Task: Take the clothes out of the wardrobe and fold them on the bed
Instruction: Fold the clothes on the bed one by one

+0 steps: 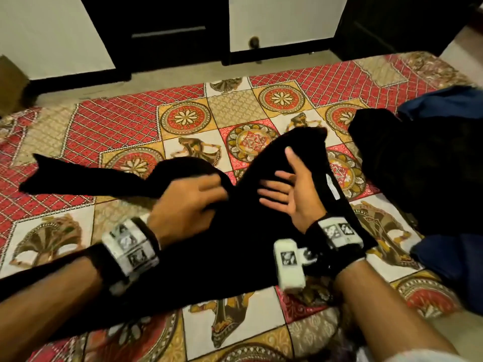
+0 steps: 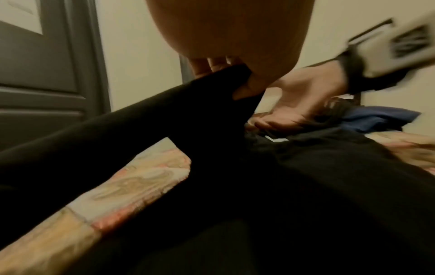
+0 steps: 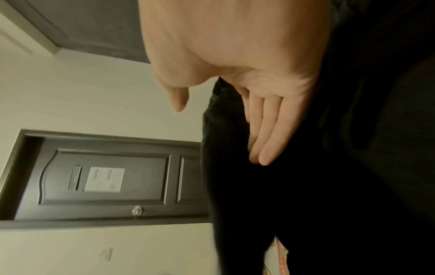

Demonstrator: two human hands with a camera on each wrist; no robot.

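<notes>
Black trousers (image 1: 222,239) lie nearest, spread on the bed (image 1: 125,126); left hand (image 1: 188,199) pinches a raised fold; right hand (image 1: 292,189) rests flat, fingers straight; folding seems underway; next, carry that fold across and smooth it.

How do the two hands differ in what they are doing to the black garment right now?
The left hand is palm down and grips a bunch of the black garment; the right hand is palm up, fingers straight, gripping nothing. The left hand lifts a fold; the right hand lies flat along the cloth. Both wear wrist cameras.
</notes>
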